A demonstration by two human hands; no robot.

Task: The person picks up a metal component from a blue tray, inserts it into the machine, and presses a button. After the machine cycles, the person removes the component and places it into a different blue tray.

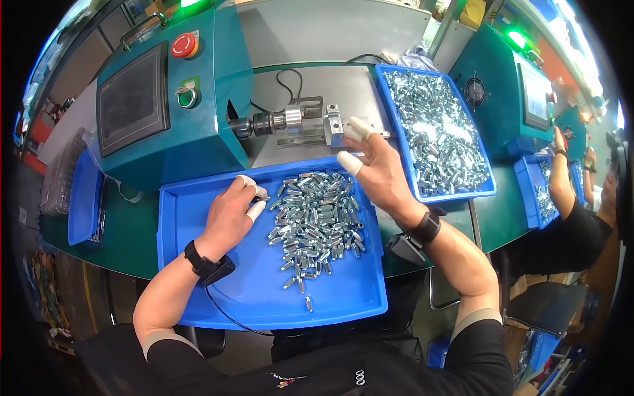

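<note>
My left hand (228, 216), with white finger cots, is over the left edge of a heap of small shiny hexagonal metal pieces (320, 218). Its fingers close on one small hexagonal metal piece (263, 195), partly hidden by the fingertips. The heap lies in a wide blue tray (221, 287). My right hand (382, 177) is raised at the tray's far right, thumb and fingers apart and holding nothing I can see. Its cot-covered fingertips are beside a metal clamp block (334, 125), which faces a round steel chuck (288, 119) on the machine.
A green machine (224, 79) with a dark screen and red stop button stands behind the tray. At the right is a second blue tray (490, 188) full of metal pieces. Beyond it a co-worker's arm (561, 175) reaches over another blue bin (528, 198). A blue container (82, 204) stands far left.
</note>
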